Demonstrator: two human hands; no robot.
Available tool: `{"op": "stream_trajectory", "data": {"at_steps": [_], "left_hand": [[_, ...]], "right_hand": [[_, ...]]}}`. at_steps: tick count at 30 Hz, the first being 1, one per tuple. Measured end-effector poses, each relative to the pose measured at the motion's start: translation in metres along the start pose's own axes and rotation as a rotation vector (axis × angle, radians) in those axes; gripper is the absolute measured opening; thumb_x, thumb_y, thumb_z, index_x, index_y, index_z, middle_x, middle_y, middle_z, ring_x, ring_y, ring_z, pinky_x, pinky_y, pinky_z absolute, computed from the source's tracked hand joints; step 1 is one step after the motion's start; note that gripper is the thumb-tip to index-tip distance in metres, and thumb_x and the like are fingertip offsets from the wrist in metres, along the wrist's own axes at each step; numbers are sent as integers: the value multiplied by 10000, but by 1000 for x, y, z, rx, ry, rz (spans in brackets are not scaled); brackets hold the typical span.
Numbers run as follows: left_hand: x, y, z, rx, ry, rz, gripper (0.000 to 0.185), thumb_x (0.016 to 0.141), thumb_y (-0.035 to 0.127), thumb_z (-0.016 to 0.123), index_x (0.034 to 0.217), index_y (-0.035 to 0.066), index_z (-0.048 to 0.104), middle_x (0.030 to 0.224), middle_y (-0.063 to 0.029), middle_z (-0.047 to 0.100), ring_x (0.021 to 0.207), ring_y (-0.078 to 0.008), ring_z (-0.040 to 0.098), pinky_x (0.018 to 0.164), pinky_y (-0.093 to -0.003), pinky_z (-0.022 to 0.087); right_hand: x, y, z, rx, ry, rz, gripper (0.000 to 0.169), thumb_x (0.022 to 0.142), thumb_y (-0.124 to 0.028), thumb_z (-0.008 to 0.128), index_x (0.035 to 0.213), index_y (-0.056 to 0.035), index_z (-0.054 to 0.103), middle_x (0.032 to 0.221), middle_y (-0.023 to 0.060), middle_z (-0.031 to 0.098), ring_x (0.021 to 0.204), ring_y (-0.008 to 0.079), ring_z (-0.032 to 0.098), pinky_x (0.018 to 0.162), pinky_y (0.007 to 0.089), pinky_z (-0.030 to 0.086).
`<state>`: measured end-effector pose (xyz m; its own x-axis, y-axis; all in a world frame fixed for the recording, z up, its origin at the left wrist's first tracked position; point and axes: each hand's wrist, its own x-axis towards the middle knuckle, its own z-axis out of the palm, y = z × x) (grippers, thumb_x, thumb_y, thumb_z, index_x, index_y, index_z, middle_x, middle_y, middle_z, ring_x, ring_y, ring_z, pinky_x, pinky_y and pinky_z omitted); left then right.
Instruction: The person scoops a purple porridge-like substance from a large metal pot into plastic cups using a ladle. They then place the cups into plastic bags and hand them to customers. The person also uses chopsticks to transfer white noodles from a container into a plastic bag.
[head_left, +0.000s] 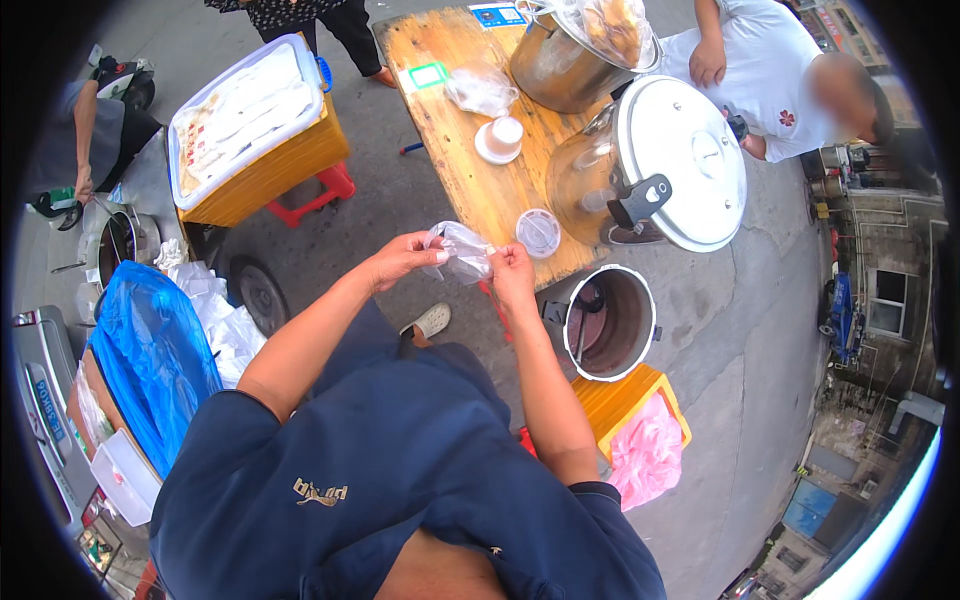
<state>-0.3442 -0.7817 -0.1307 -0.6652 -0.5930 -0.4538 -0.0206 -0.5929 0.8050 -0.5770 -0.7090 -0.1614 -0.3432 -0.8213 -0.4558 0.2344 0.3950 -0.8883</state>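
Between my two hands a thin clear plastic bag (466, 251) is stretched out, its opening spread. My left hand (401, 261) pinches the bag's left edge between thumb and fingers. On the other edge, my right hand (511, 271) grips it with bent fingers. Just right of that hand, a round lidded plastic cup (538, 233) stands at the corner of the wooden table (442, 161). Farther back are a white lidded tub (499, 140) and a knotted plastic bag (481, 90). Below the table's corner, an open metal pot (611, 322) holds a ladle and dark reddish contents.
A large pot with a white lid (686, 161) and another metal pot (562, 64) stand on the table. A yellow crate (630, 409) holds pink bags (649, 446). At left are a covered yellow crate (270, 180) and a blue bag (154, 352). Other people stand around.
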Motion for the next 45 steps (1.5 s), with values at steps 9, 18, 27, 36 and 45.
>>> {"op": "stream_trajectory", "data": {"at_steps": [9,18,27,36,45], "left_hand": [[74,-21,12,153,-50,-19,255,981,276,637,992,39,731,1021,-50,665,912,-138,621,833,-295,495],[90,-19,17,-92,-122,-77,407,1015,413,618,1144,34,688,1029,-69,724,897,-181,694,833,-339,546],[99,-5,-7,-179,-17,-95,233,977,244,695,1051,24,710,1002,-67,734,915,-154,692,855,-315,523],[87,26,-17,-806,-53,-82,208,1002,190,597,1138,42,650,1021,-105,725,1018,-263,713,994,-440,534],[121,52,1,-154,-109,-127,175,1016,237,615,903,109,580,762,37,563,637,-73,449,703,-277,464]], "right_hand": [[3,-15,-37,2,190,111,91,924,-49,622,909,-42,533,701,39,578,520,106,545,463,265,502],[27,-8,-42,-50,294,150,164,927,-101,683,889,-56,530,690,28,570,514,107,532,477,270,503],[15,-31,-4,-844,308,-359,502,885,-340,810,1136,4,544,966,117,610,876,201,611,753,351,514],[34,21,-9,232,203,243,78,967,-159,687,927,-112,639,769,-30,603,661,52,538,559,213,439],[-3,-32,4,-500,394,-230,258,928,-116,684,1147,5,622,1208,123,588,1113,220,596,945,398,506]]}}
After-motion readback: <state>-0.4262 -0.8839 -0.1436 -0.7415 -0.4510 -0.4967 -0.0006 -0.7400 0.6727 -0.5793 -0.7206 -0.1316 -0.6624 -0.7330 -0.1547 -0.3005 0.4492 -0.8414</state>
